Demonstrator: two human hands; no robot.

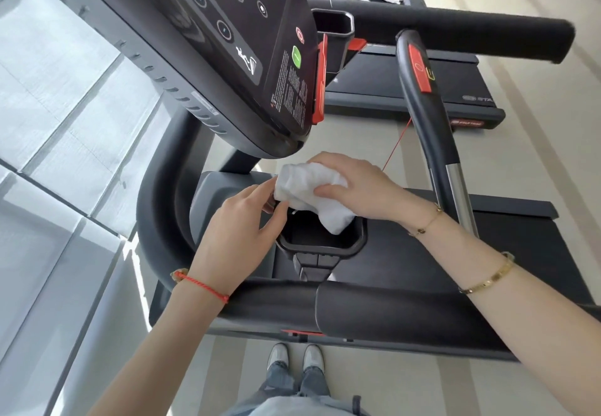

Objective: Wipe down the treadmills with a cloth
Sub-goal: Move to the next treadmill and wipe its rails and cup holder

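White cloth [309, 192] bunched in right hand [364, 184], left hand [247, 220] pinching its near-left edge above cup holder [320, 246]; best regathered before wiping the recess.

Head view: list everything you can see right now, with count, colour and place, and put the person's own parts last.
Cloth: one, white, bunched above the cup holder, its lower end hanging into it.
Cup holder: one, black, below the console of the near treadmill.
Console: one, black with a green and a red button, upper centre.
Front handrail: one, black, padded, across the bottom.
Far treadmill: one, black with red trim, upper right.
Red cord: one, thin, running from the right handle toward the cloth.
Floor: beige, striped.
Shoes: two, white and grey, bottom centre.
Left hand: one, pinches the cloth's left edge; red string at the wrist.
Right hand: one, grips the cloth; gold bracelets.
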